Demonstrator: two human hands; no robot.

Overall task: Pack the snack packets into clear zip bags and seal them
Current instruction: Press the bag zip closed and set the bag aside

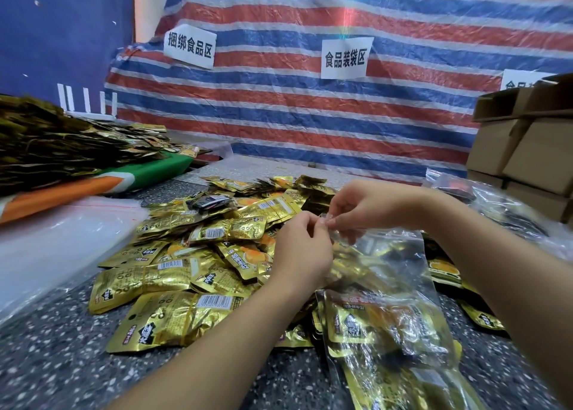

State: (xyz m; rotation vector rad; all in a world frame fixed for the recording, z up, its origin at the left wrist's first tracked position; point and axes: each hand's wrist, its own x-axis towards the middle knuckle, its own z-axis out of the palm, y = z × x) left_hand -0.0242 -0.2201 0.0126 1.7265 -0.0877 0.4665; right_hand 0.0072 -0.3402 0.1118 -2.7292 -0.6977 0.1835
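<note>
1. Head view: both hands meet at centre, the left hand (pixel 302 248) and right hand (pixel 362 208) pinching the top edge of a clear zip bag (pixel 393 285).
2. That bag hangs below the fingers toward the near right, holding gold snack packets (pixel 353 323); its lower end is cut off.
3. Loose packets (pixel 192 273), crinkled shiny foil, lie heaped left of the hands on a speckled table (pixel 55 363).
4. Flat clear bags (pixel 62 239) sit far left; cardboard boxes (pixel 524 149) far right.

Two hands (pixel 328 233), three paper signs (pixel 344 57), one filled clear zip bag (pixel 393 288), countless gold snack packets (pixel 192 285)
</note>
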